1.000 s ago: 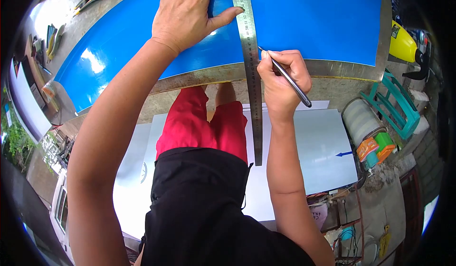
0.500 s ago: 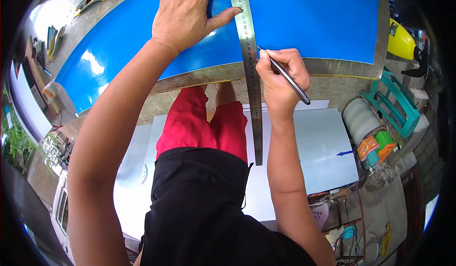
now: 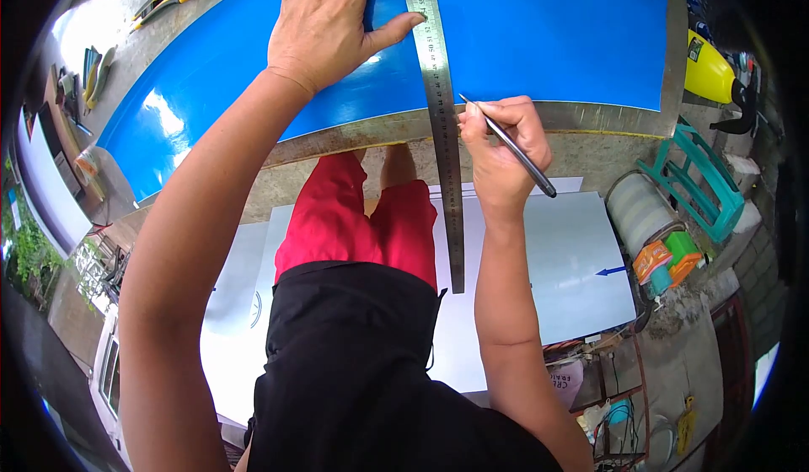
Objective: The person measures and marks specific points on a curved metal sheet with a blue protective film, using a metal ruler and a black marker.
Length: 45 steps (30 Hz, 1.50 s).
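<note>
A long steel ruler [image 3: 436, 76] lies across the blue sheet [image 3: 556, 34] and sticks out past the table's near edge. My left hand [image 3: 324, 29] rests flat on the sheet with fingers spread, its thumb tip on the ruler's left edge. Just right of the ruler, my right hand [image 3: 507, 147] is closed round a dark pen [image 3: 518, 153]. The pen's tip is over the blue sheet, close to its lower edge and the ruler; whether it touches is too small to tell.
A yellow cutter [image 3: 164, 0] and other tools [image 3: 97, 76] lie on the table [image 3: 590, 118] at the left. Right of the table are a yellow bottle [image 3: 709, 72], a green stool [image 3: 704, 185] and a striped roll [image 3: 642, 211]. White panels [image 3: 565, 261] lie below.
My right hand has shifted slightly down with the pen, whose tip has moved a little towards the sheet's near edge. My left hand remains on the sheet beside the ruler.
</note>
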Tool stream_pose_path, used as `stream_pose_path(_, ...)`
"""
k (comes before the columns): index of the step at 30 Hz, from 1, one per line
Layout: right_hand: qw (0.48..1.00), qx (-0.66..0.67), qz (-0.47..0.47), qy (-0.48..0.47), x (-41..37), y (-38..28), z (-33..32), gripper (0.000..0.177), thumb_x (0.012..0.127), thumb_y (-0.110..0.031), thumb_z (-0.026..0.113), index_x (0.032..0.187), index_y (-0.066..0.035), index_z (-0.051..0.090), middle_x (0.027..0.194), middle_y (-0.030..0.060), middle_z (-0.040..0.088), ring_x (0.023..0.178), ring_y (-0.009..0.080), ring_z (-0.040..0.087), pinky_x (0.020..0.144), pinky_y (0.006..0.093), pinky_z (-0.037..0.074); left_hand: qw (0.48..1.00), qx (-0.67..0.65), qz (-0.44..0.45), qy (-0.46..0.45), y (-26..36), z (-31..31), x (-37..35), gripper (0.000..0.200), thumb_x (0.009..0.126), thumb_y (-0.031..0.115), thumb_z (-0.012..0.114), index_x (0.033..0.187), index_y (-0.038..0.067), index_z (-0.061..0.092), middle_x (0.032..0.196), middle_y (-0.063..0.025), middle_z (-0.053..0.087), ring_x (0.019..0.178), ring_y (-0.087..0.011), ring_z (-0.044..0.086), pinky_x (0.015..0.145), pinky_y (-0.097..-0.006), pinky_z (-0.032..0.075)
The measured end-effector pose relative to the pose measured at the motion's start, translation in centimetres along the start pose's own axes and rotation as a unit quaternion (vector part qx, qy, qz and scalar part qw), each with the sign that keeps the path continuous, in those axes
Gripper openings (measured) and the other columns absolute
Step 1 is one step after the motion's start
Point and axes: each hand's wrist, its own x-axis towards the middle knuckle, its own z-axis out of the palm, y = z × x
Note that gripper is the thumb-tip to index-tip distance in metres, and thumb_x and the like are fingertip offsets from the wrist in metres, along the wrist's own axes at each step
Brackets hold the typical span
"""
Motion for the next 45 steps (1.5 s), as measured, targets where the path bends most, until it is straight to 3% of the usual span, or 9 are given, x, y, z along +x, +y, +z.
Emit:
stream_pose_path(24,0.998,-0.06,-0.031,0.007,0.13,-0.14,0.31,0.02,0.08,0.008,0.087,0.086,0.0,0.069,0.084,0.0106,0.07,0.071,0.0163,0.071,0.062,0.0279,0.057,1.0,-0.002,-0.002,-0.001,0.13,-0.09,0.09,0.082,0.091,0.055,0.075,0.155,0.011,0.05,0.165,-0.0133,0.045,0.156,-0.0345,0.037,0.128,-0.0574,0.023)
stream_pose_path(26,0.996,-0.071,-0.051,-0.016,0.08,-0.17,0.13,0.017,0.086,0.013,0.081,0.093,0.002,0.07,0.092,0.0085,0.07,0.079,0.0109,0.07,0.069,0.024,0.059,1.0,-0.002,-0.003,-0.001,0.11,-0.05,0.04,0.082,0.091,0.055,0.075,0.156,0.011,0.05,0.165,-0.0133,0.045,0.156,-0.0345,0.037,0.128,-0.0575,0.023)
stream_pose_path(30,0.996,-0.07,-0.052,-0.011,0.15,-0.09,0.31,0.017,0.086,0.013,0.081,0.093,0.002,0.07,0.091,0.0081,0.07,0.08,0.0103,0.07,0.069,0.0238,0.058,1.0,0.0,-0.002,-0.001,0.09,-0.11,0.05,0.083,0.091,0.055,0.075,0.156,0.011,0.049,0.165,-0.0132,0.045,0.156,-0.0346,0.037,0.129,-0.0574,0.022)
stream_pose_path(32,0.996,-0.076,-0.042,0.009,0.33,-0.35,0.49,0.02,0.08,0.008,0.087,0.085,0.001,0.069,0.084,0.0112,0.071,0.071,0.0165,0.072,0.063,0.0279,0.058,1.0,-0.001,-0.002,-0.001,0.09,-0.11,0.05,0.083,0.091,0.055,0.075,0.156,0.011,0.049,0.165,-0.0131,0.045,0.157,-0.0346,0.037,0.129,-0.0574,0.022)
stream_pose_path(42,0.995,-0.081,-0.051,0.005,0.28,-0.19,0.42,0.021,0.079,0.009,0.087,0.086,0.001,0.07,0.084,0.0118,0.071,0.072,0.017,0.072,0.062,0.0285,0.058,1.0,0.0,-0.003,-0.004,0.01,-0.07,-0.03,0.083,0.091,0.055,0.075,0.157,0.011,0.048,0.165,-0.0129,0.045,0.157,-0.0347,0.036,0.129,-0.0574,0.022)
stream_pose_path(45,0.995,-0.077,-0.062,-0.012,0.21,-0.08,0.28,0.018,0.085,0.013,0.082,0.093,0.002,0.071,0.091,0.0076,0.07,0.079,0.0091,0.068,0.068,0.0231,0.057,1.0,0.002,-0.003,-0.003,0.05,0.05,0.0,0.083,0.091,0.055,0.074,0.157,0.011,0.048,0.165,-0.0131,0.045,0.157,-0.0348,0.036,0.129,-0.0575,0.022)
